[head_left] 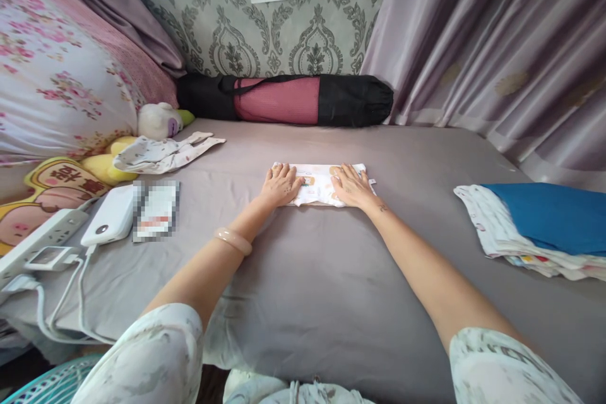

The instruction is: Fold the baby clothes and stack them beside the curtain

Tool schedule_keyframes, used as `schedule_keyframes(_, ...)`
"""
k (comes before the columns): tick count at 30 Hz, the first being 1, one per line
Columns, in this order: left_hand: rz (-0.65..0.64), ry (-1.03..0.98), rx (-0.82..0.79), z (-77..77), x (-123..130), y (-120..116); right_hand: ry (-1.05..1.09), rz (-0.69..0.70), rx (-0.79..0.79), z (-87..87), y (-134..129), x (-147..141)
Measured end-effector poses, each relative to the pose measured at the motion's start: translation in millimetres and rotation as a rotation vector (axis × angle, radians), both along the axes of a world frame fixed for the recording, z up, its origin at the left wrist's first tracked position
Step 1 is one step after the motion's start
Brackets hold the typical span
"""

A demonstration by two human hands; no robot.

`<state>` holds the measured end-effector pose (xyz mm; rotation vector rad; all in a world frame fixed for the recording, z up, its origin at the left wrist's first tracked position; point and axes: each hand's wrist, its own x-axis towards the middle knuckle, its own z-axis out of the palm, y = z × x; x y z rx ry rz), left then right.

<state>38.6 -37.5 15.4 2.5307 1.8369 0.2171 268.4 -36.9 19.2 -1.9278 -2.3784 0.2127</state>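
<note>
A small white printed cloth (318,188), folded into a flat rectangle, lies on the grey bedsheet (326,278) in front of me. Flat on its left end rests my left hand (283,184), fingers stretched out and pointing away from me. My right hand (351,185) presses on the right end in the same way, with its fingers a little apart. Between the two hands, part of the print with orange patches shows. A small white tag (372,182) sticks out at the cloth's right edge. Neither hand grips the cloth; the parts under the palms are hidden.
To the right lies a stack of folded cloths (492,221) with a blue one (563,218) on top. Small patterned trousers (165,153), plush toys, a power bank (111,211) and a power strip (45,240) with cables are at left. A rolled mat (279,100) lies along the wall.
</note>
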Motion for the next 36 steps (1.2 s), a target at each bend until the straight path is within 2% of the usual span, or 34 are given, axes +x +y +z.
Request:
schedule_keyframes(5, 0.010, -0.003, -0.015, 2.6, 0, 2, 0.008, -0.001, -0.035, 10.2, -2, -2)
schedule_keyframes(9, 0.008, 0.003, -0.001, 11.2, 16, -4, 0.014, 0.024, -0.031, 18.9, -4, -14)
schedule_keyframes(12, -0.030, 0.012, -0.025, 13.9, 32, -12, 0.010, 0.043, -0.010, 14.8, -3, -24)
schedule_keyframes(16, -0.056, 0.030, -0.073, 8.2, 41, -19, -0.014, 0.050, 0.020, 2.7, -3, -30)
schedule_keyframes(20, -0.048, 0.022, -0.062, 4.2, 39, -19, -0.015, 0.047, 0.030, -1.0, -5, -29)
schedule_keyframes(25, -0.045, 0.017, -0.050, 6.9, 42, -19, -0.017, 0.031, 0.003, 7.2, -5, -33)
schedule_keyframes(28, 0.032, -0.024, 0.001, 6.3, 47, -20, 0.007, 0.046, -0.021, 11.7, -6, -42)
schedule_keyframes(31, 0.110, -0.085, -0.028, 3.4, 48, -19, 0.046, 0.064, 0.020, 8.8, -10, -54)
schedule_keyframes(36, 0.013, -0.104, 0.008, 1.4, 32, -18, 0.057, 0.055, 0.077, -2.0, -14, -60)
